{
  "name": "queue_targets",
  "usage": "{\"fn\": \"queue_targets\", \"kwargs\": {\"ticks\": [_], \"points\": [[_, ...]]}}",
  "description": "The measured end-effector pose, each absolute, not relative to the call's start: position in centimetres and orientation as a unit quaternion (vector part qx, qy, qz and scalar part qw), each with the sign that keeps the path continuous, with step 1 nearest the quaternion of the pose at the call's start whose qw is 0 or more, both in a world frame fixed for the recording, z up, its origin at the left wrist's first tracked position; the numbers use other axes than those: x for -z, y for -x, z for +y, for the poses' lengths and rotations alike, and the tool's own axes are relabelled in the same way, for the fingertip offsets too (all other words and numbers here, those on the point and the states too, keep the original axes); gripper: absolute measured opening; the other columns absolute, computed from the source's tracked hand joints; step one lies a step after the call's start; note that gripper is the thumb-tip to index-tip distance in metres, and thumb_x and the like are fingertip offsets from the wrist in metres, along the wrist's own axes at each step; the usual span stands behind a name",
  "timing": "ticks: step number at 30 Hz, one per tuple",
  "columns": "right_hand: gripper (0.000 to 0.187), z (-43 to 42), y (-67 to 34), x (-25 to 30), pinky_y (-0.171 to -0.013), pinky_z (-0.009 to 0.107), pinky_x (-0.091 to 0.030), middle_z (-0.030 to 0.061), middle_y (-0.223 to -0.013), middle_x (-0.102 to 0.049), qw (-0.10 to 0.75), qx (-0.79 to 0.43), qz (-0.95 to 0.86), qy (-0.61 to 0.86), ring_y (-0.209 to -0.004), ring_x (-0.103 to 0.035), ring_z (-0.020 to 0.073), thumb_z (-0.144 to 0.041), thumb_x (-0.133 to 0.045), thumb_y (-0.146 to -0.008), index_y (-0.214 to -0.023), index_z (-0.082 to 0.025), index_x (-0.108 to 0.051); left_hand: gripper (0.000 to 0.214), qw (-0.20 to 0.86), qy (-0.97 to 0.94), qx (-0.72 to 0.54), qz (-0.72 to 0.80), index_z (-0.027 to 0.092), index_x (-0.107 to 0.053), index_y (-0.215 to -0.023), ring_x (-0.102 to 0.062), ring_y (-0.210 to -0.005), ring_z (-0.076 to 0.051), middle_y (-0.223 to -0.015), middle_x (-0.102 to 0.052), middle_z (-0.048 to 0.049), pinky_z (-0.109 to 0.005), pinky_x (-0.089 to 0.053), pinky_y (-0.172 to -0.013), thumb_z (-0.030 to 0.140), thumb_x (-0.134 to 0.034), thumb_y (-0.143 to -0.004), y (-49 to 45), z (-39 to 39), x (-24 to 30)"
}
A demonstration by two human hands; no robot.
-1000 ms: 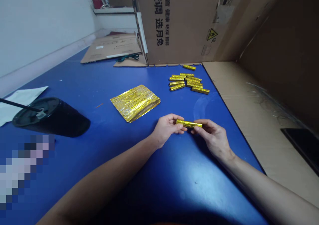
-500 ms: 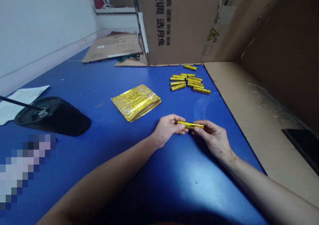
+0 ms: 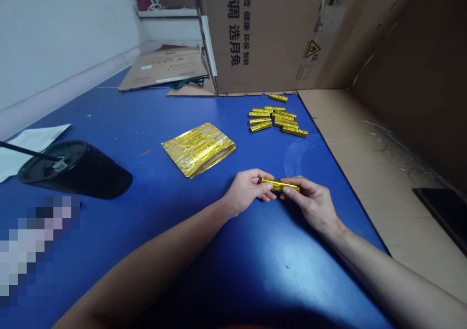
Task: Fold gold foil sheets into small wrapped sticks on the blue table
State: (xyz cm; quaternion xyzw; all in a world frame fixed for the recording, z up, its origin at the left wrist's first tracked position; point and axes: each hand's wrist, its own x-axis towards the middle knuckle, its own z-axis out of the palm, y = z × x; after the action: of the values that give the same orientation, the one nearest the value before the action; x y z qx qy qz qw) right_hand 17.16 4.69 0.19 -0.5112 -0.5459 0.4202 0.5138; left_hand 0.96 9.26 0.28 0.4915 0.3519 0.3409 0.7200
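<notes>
A short gold foil roll (image 3: 280, 185) lies across the fingers of both hands, above the blue table. My left hand (image 3: 248, 191) pinches its left end, and my right hand (image 3: 308, 199) grips its right end between thumb and fingers. Part of the roll is hidden by my fingers. Beyond my hands, several gold foil sticks (image 3: 273, 119) lie in a loose group. To their left rests a flat stack of gold foil sheets (image 3: 199, 150), a little beyond my left hand.
A black tumbler (image 3: 75, 169) with a straw lies on its side at left, near a white paper (image 3: 32, 147). Cardboard panels (image 3: 379, 149) border the blue table's right edge, and a printed carton (image 3: 255, 32) stands behind it. A pixelated blur covers the lower left.
My fingers have shifted along the gold roll, covering more of it, and my right hand has closed in toward my left. The foil sticks and sheets stay in place.
</notes>
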Motion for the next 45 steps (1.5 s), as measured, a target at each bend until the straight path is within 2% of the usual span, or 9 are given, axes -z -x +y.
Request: {"fn": "queue_targets", "kwargs": {"ticks": [4,9,15,19,22,29,33,39,45], "points": [[0.019,4.68,-17.2,0.0,-0.059,0.028,-0.049,0.0024,-0.075,-0.064,0.513,-0.424,-0.539,0.516,-0.061,-0.06,0.014,-0.03,-0.067,-0.068,-0.083,-0.019,-0.066,0.022,0.718,-0.486,-0.352,0.353,0.01,-0.053,-0.089,-0.064,-0.06,-0.013,-0.071,-0.064,-0.0042,-0.023,-0.05,-0.057,0.018,-0.062,-0.071,-0.96,9.22,-0.32],[0.03,4.72,-17.17,0.24,-0.061,0.029,-0.049,0.0021,-0.08,-0.066,0.53,-0.429,-0.522,0.513,-0.065,-0.06,0.0144,-0.029,-0.07,-0.065,-0.093,-0.021,-0.063,0.019,0.716,-0.463,-0.376,0.362,0.01,-0.053,-0.086,-0.063,-0.059,-0.013,-0.068,-0.062,-0.0035,-0.023,-0.05,-0.056,0.02,-0.061,-0.072,-0.95,9.25,-0.35],[0.025,4.69,-17.06,-0.09,-0.055,0.027,-0.048,0.0008,-0.069,-0.065,0.517,-0.451,-0.515,0.513,-0.055,-0.058,0.0122,-0.03,-0.067,-0.067,-0.089,-0.018,-0.062,0.037,0.714,-0.465,-0.4,0.337,0.011,-0.054,-0.097,-0.063,-0.065,-0.013,-0.076,-0.063,-0.003,-0.023,-0.051,-0.057,0.014,-0.068,-0.063,-1.13,9.24,-0.18],[0.033,4.67,-16.98,-0.04,-0.058,0.026,-0.05,0.0006,-0.073,-0.066,0.522,-0.464,-0.511,0.501,-0.059,-0.06,0.0124,-0.028,-0.069,-0.065,-0.096,-0.02,-0.06,0.027,0.716,-0.469,-0.392,0.337,0.008,-0.058,-0.089,-0.063,-0.063,-0.011,-0.071,-0.064,-0.0034,-0.022,-0.051,-0.059,0.011,-0.066,-0.064,-1.18,9.16,-0.08],[0.029,4.68,-17.02,0.15,-0.059,0.027,-0.05,0.0016,-0.074,-0.066,0.513,-0.456,-0.522,0.507,-0.06,-0.06,0.0131,-0.03,-0.068,-0.066,-0.093,-0.019,-0.061,0.023,0.715,-0.471,-0.39,0.34,0.008,-0.058,-0.087,-0.063,-0.063,-0.012,-0.07,-0.065,-0.0038,-0.022,-0.051,-0.06,0.011,-0.065,-0.065,-1.19,9.11,-0.13],[0.032,4.59,-17.07,0.39,-0.06,0.028,-0.05,0.0017,-0.077,-0.066,0.513,-0.45,-0.53,0.504,-0.062,-0.06,0.0134,-0.028,-0.067,-0.067,-0.097,-0.02,-0.059,0.021,0.713,-0.466,-0.383,0.358,0.008,-0.056,-0.087,-0.064,-0.06,-0.012,-0.067,-0.065,-0.004,-0.022,-0.051,-0.057,0.013,-0.064,-0.068,-1.16,9.23,-0.25],[0.027,4.57,-17.01,0.27,-0.058,0.028,-0.049,0.0021,-0.072,-0.065,0.501,-0.443,-0.536,0.516,-0.059,-0.059,0.0136,-0.031,-0.066,-0.068,-0.091,-0.018,-0.06,0.024,0.719,-0.468,-0.376,0.351,0.008,-0.056,-0.088,-0.064,-0.06,-0.012,-0.07,-0.064,-0.0036,-0.022,-0.051,-0.057,0.009,-0.064,-0.065,-1.18,9.26,-0.08],[0.035,4.78,-17.11,-0.17,-0.055,0.027,-0.049,0.0003,-0.07,-0.064,0.515,-0.451,-0.523,0.508,-0.057,-0.06,0.0127,-0.034,-0.066,-0.069,-0.099,-0.019,-0.057,0.025,0.713,-0.478,-0.39,0.334,0.009,-0.058,-0.087,-0.063,-0.062,-0.011,-0.072,-0.064,-0.0025,-0.024,-0.051,-0.061,0.008,-0.064,-0.063,-1.27,9.2,0.23],[0.026,4.92,-17.43,-0.23,-0.055,0.027,-0.049,0.0015,-0.063,-0.066,0.506,-0.462,-0.504,0.526,-0.053,-0.06,0.0132,-0.036,-0.065,-0.07,-0.086,-0.016,-0.062,0.026,0.708,-0.49,-0.388,0.329,0.01,-0.058,-0.088,-0.062,-0.063,-0.01,-0.075,-0.064,-0.0035,-0.024,-0.05,-0.062,0.006,-0.063,-0.063,-1.21,9.17,0.35]]}}
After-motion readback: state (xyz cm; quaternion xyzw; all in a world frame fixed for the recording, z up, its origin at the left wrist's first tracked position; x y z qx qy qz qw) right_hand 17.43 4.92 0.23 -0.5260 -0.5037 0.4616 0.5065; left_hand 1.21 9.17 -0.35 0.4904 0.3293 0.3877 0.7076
